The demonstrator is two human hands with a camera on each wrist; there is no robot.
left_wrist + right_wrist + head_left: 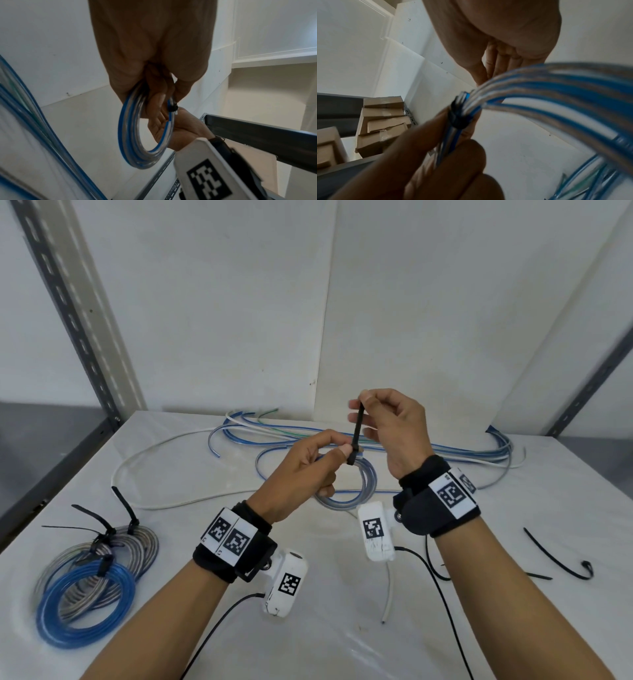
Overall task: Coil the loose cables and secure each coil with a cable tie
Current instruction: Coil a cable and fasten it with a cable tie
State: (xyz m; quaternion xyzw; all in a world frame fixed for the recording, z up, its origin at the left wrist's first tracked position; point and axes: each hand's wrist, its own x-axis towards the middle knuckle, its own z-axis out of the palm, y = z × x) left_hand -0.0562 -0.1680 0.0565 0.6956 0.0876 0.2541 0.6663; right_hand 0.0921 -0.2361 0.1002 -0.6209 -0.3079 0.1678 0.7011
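Observation:
My left hand [325,455] grips a small coil of clear and blue cable [356,494] above the white table [308,628]. A black cable tie [356,434] is wrapped round the coil beside my left thumb. My right hand [368,412] pinches the tie's free tail, which points up. In the left wrist view the coil [137,135] hangs from my left fingers [157,97] with the tie's head [173,108] on its right side. In the right wrist view the tie band [458,119] circles the cable strands [539,88].
Three tied coils [99,577] lie at the front left. Loose blue, white and green cables [342,436] stretch across the back of the table. Spare black ties [561,559] lie at the right. Grey rack posts [68,313] flank the table. Cardboard boxes [383,124] stand beyond it.

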